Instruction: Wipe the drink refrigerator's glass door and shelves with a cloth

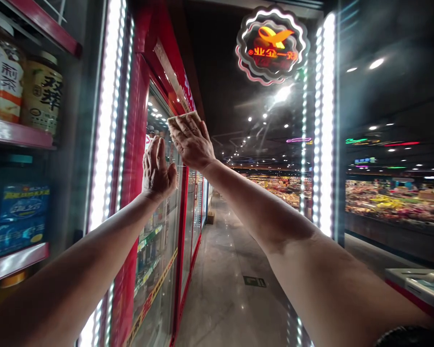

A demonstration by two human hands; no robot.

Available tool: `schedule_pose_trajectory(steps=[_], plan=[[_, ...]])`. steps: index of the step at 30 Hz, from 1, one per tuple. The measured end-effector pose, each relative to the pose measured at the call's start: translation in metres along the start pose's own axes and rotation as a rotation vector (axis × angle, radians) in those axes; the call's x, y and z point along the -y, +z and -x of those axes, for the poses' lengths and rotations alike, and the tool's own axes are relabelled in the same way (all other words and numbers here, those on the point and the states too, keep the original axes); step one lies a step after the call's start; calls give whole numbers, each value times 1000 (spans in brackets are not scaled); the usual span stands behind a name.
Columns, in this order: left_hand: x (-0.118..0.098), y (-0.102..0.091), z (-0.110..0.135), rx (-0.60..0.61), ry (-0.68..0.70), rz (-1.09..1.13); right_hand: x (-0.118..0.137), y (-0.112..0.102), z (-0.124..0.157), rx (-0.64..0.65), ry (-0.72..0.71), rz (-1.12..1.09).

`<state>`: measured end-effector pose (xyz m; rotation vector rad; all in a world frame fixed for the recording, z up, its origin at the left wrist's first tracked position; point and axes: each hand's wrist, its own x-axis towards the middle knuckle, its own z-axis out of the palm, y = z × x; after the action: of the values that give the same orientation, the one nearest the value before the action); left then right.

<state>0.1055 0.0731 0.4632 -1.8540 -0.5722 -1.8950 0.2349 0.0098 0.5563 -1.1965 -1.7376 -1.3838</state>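
Pressing a tan cloth flat against the glass door, high up, my right hand lies spread over it, fingers stretched out side by side, so the cloth is pinned under them rather than gripped. My left hand rests just below it, open and flat on the same glass. A red frame borders the door, jars stand on the shelf at far left, and a neon sign glows overhead.
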Motion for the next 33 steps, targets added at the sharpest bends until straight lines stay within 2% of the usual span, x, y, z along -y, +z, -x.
schedule_pose_trajectory(steps=[4, 8, 10, 15, 20, 23, 26, 31, 33], plan=[[1, -2, 0, 17, 3, 11, 8, 3, 0, 36, -83, -8], [3, -1, 0, 8, 11, 0, 11, 8, -10, -51, 43, -35], [4, -1, -1, 9, -11, 12, 13, 10, -12, -57, 60, -34], [12, 0, -4, -31, -55, 27, 8, 12, -9, 3, -67, -36], [23, -12, -1, 78, -3, -56, 11, 11, -25, -55, 49, -28], [27, -19, 4, 94, -31, -118, 19, 7, -31, 9, -33, -4], [29, -18, 8, 47, -91, -102, 23, 4, -34, 82, -166, 6], [29, -14, 7, 36, -144, -52, 31, 12, -54, 32, -58, -7], [29, -16, 8, 43, -157, -40, 38, 17, -61, 27, -64, -13]])
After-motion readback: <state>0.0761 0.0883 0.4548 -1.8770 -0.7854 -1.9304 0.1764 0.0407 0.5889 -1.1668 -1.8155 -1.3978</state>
